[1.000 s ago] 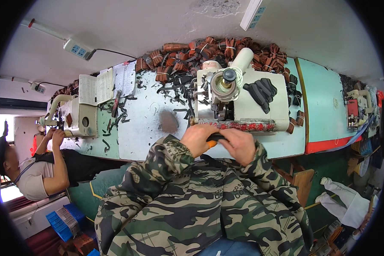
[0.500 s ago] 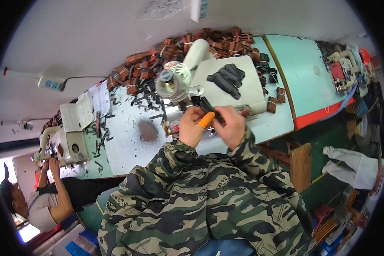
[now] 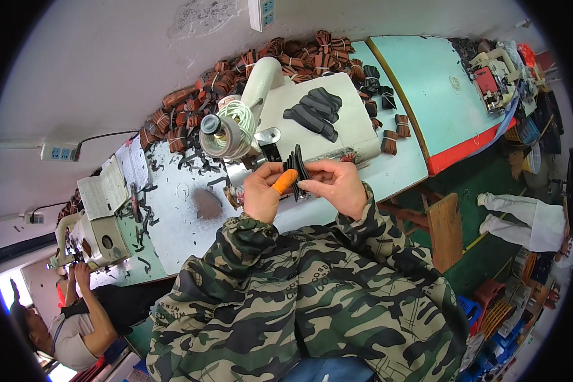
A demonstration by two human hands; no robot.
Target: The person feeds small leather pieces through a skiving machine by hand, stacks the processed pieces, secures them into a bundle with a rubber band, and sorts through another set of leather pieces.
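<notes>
Between my hands, in front of the white bench machine (image 3: 268,86), is a small stack of black strips (image 3: 297,167) standing on end. My left hand (image 3: 261,196) pinches its left side, with an orange finger cover (image 3: 284,182) on the thumb. From the other side, the fingers and thumb of my right hand (image 3: 341,186) press on the stack. More black pieces (image 3: 315,112) lie fanned out on the machine's flat white top (image 3: 358,125), just beyond my hands. The fingers hide part of the held strips.
Tied reddish-brown bundles (image 3: 219,83) are heaped along the wall. Black scraps (image 3: 148,213) litter the table (image 3: 178,235) at left, near open papers (image 3: 105,191). A co-worker (image 3: 86,318) sits at another machine (image 3: 102,242). A wooden stool (image 3: 444,232) stands at right.
The black strips have turned more upright and now show as a stack between both hands. My right hand has come round to their right side. The whole view has shifted slightly.
</notes>
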